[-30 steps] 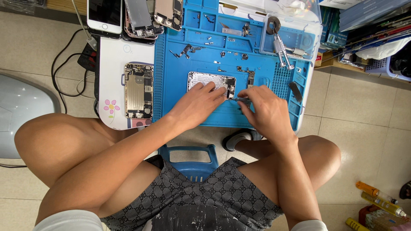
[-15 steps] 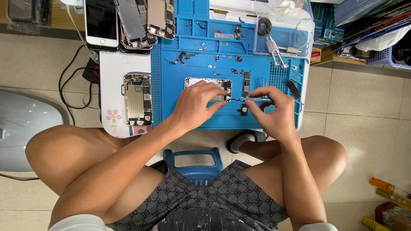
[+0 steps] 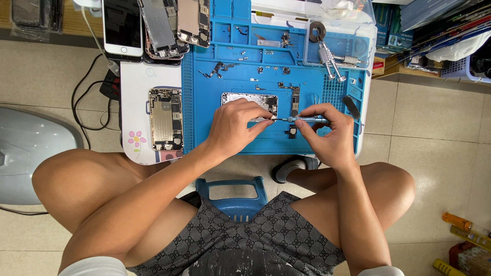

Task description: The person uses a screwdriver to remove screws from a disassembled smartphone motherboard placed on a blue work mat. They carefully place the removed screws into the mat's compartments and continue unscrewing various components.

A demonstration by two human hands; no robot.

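the left hand [image 3: 236,128] rests on the opened phone chassis [image 3: 250,102] in the middle of the blue repair mat [image 3: 215,122], its fingers pressed down on the lower edge and pinching at the tip of the tool. the right hand [image 3: 327,134] now holds a thin precision screwdriver [image 3: 302,120] almost level, fingers pinched around the shaft, with the tip pointing left toward the chassis. half a second ago both hands were closer together at the right edge of the chassis, and a second ago the right hand lay flat on the mat; now the screwdriver is lifted and clear to see. i judge the person is lining the tool up with a screw. a second opened phone [image 3: 164,117] lies on the white board [image 3: 135,92] to the left, and metal tweezers [image 3: 327,56] lie in the tray at upper right.
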